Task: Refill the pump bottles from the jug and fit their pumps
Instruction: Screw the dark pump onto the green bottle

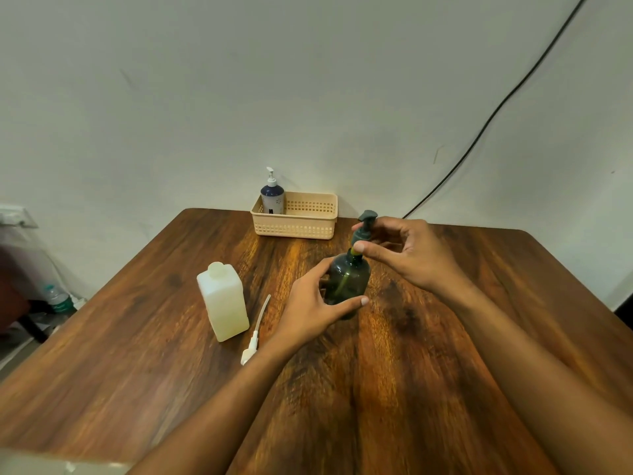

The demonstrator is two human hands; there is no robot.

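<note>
A dark green pump bottle (347,281) stands upright near the middle of the wooden table (445,354). My left hand (313,311) grips its body from the left. My right hand (407,253) pinches the grey-green pump (363,228) at the bottle's neck, with the pump's tube down inside the bottle. A white rectangular jug (222,301) stands uncapped to the left. Beside the jug lies a loose white pump with its tube (255,332). A dark blue pump bottle (272,197) with a white pump stands in a beige basket (308,221) at the back.
The basket sits against the wall at the table's far edge. A black cable (496,111) runs down the wall at the right. A plastic water bottle (60,299) stands on the floor to the left, beyond the table edge.
</note>
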